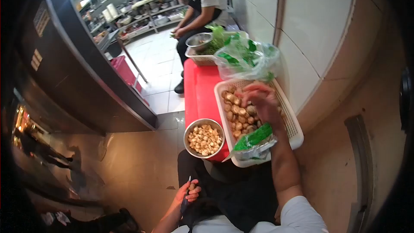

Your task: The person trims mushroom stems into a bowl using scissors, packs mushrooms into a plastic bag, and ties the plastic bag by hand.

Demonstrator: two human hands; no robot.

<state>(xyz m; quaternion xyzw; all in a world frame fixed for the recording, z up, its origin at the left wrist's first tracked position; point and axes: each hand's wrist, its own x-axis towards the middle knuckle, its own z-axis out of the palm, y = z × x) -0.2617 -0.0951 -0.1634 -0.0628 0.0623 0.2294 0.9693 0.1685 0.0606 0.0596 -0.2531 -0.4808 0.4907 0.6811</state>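
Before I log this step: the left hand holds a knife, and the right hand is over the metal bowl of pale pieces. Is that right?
Not quite: in the head view the right hand is over the white basket, not the metal bowl of pale pieces beside it. The left hand does hold a knife.

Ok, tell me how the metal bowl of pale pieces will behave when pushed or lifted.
The metal bowl looks rigid, so it should hold its shape. Loose pale pieces fill much of it, so tilting would probably spill some. It stands by the near edge of the red surface, so a push that way could tip it.
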